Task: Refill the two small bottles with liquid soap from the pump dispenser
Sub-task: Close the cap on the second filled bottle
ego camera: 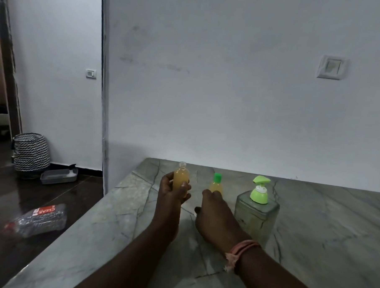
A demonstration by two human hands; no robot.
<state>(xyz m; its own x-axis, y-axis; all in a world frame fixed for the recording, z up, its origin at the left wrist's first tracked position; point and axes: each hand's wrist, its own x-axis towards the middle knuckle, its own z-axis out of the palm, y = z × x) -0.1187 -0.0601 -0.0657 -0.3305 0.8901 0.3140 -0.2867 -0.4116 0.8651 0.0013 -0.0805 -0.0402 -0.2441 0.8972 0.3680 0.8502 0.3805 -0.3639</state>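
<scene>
Two bare hands reach forward over a grey marble table (311, 225). The left hand (172, 192) grips one small bottle (181, 177), fingers and thumb curled round its lower half, holding it upright above the table. This bottle has no cap; its clear threaded neck is open, and it is filled nearly to the shoulder with cloudy yellow-orange soap.

The right hand (214, 214) lies low over the table with its back to the camera, a pink thread band (241, 252) round the wrist. Its fingers point toward a second small bottle (216, 184); whether they are curled, or touching that bottle, cannot be told. What seems a small white object shows at the thumb tip, too small to identify.

The second bottle stands just behind the right hand, closed with one green cap and holding the same yellow soap. Right of it stands one pump dispenser (256, 214), a square clear container with a light green pump top.

On the dark floor at left are one crushed plastic bottle (36, 220), one grey tray (59, 176), and one zigzag basket (31, 152). Two switch plates are on the white wall.
</scene>
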